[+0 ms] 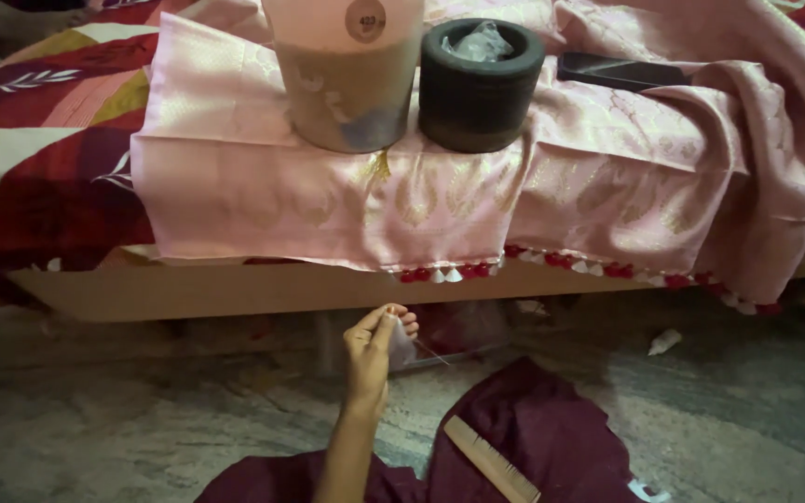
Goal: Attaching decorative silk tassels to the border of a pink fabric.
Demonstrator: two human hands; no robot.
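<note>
Head view: only one of the hands (376, 340) shows, which side I cannot tell, fingers pinched together on a fine pale thread (426, 351) and a small translucent tuft, just below the red-and-white tasselled edge (458, 273) of the pink woven cloth (347, 200) draped over the bed. A sharp tug could snap the thread. The wooden comb (491, 460) on the maroon fabric (542, 419) could slide off.

Bare forearm, maroon garment (533, 438) below
</note>
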